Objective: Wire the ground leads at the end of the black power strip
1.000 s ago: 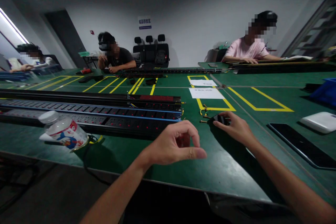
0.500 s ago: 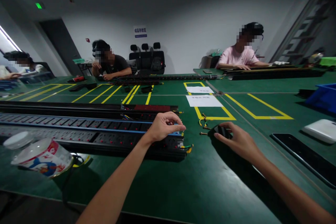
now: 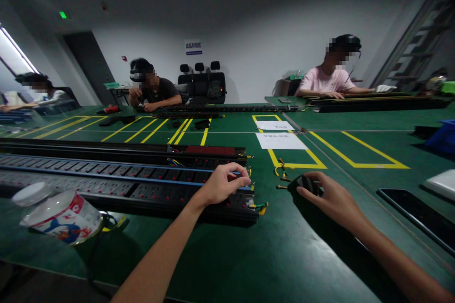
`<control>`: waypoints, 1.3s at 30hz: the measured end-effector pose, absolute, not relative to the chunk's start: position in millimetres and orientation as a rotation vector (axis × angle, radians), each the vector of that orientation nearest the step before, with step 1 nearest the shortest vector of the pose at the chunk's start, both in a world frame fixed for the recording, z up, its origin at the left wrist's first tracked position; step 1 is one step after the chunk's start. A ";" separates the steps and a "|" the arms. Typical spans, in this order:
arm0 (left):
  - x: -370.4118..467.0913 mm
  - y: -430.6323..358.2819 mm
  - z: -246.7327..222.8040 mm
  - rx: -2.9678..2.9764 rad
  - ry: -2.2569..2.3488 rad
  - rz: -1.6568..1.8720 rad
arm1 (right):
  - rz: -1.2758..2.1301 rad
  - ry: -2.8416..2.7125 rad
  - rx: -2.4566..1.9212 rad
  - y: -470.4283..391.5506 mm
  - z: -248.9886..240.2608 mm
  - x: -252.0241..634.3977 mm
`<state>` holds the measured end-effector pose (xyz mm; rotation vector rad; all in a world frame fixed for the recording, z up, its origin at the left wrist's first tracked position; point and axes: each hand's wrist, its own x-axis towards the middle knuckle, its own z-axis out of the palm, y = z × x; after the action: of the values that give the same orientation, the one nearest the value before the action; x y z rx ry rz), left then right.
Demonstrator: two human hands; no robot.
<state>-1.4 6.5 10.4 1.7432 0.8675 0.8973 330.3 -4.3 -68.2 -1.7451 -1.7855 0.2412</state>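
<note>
My left hand (image 3: 224,184) is over the right end of the long black socket strips (image 3: 156,193), thumb and fingertips pinched together; anything between them is too small to make out. Fingers of my right hand (image 3: 325,195) wrap round a black angular object (image 3: 304,183) on the green table. Two small bolt-like pieces (image 3: 282,187) lie just left of that object, near a yellow-green wire (image 3: 277,171). Another yellow-green wire end (image 3: 262,208) sticks out from the nearest strip.
A clear tub with a printed label (image 3: 67,218) stands at the left front, its white lid (image 3: 31,193) beside it. A phone (image 3: 419,218), a white case (image 3: 442,183) and a blue bin (image 3: 442,139) are at right. White papers (image 3: 280,141) lie ahead. Three people sit across the table.
The whole view has shifted slightly, so the scene appears a little lower and further right. Both hands keep nearly the same pose and place over the table.
</note>
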 end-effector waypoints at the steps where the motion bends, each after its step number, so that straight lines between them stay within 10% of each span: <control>1: -1.6 6.8 9.4 1.743 0.869 0.894 | 0.240 -1.784 -1.743 -4.2 -68.2 330.1; 39: -3.8 15.6 -2.6 1.858 0.998 1.008 | 0.226 -1.786 -1.723 -3.0 -71.4 329.9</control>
<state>-3.8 15.6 -2.6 1.8577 0.9978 1.0079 329.9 -3.0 -71.4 -1.7235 -1.7859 0.2260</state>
